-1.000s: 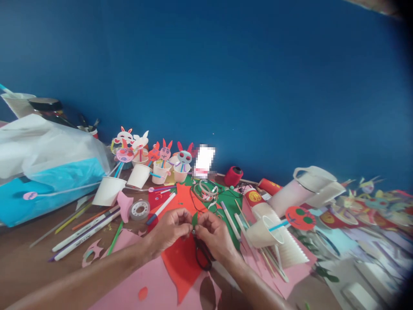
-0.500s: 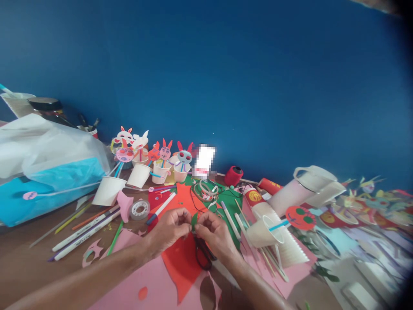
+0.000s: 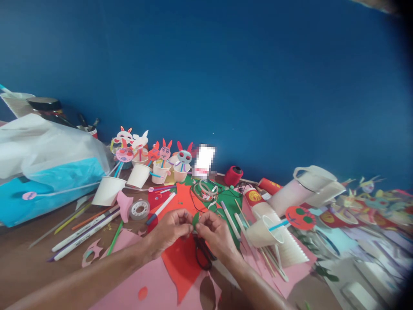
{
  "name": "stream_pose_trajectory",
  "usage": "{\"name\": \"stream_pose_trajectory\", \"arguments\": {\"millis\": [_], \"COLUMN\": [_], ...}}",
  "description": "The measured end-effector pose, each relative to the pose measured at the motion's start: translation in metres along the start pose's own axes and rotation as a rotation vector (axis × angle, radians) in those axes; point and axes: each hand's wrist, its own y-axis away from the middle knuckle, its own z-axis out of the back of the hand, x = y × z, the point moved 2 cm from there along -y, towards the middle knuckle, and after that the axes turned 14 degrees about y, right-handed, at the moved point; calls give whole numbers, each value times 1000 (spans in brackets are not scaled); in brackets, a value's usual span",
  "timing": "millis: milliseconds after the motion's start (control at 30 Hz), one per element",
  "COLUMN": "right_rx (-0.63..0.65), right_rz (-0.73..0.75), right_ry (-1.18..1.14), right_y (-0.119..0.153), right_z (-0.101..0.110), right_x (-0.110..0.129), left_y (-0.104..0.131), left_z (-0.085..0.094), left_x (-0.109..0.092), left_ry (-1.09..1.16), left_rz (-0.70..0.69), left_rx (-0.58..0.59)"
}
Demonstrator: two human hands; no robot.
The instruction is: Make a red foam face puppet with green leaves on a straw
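Observation:
My left hand (image 3: 169,230) and my right hand (image 3: 214,232) meet above a red paper sheet (image 3: 180,262), fingertips pinched together on a small green paper piece (image 3: 195,219). Black-handled scissors (image 3: 202,254) lie on the red sheet just under my right hand. Pink paper sheets (image 3: 151,284) spread beneath my forearms. A tape roll (image 3: 140,209) sits left of my left hand.
Paper cups with bunny faces on straws (image 3: 161,161) line the blue wall. Pens and straws (image 3: 84,230) lie at left by a blue-and-white bag (image 3: 48,172). A red thread spool (image 3: 233,175), tipped cups (image 3: 263,232), a white jug (image 3: 309,185) and paper crafts crowd the right.
Both hands stay together on the green piece; the fingers shift only slightly. Nothing else has moved.

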Motion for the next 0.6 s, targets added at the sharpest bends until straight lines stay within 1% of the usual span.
{"name": "stream_pose_trajectory", "arguments": {"millis": [333,600], "right_rx": [18,-4], "right_rz": [-6,-7], "right_ry": [6,6], "right_y": [1,1], "right_z": [0,0], "right_x": [0,-2], "left_y": [-1,1], "left_z": [-1,-1], "left_x": [-1,-1], "left_ry": [18,43], "left_rz": [-8,8], "left_rx": [-3,0]}}
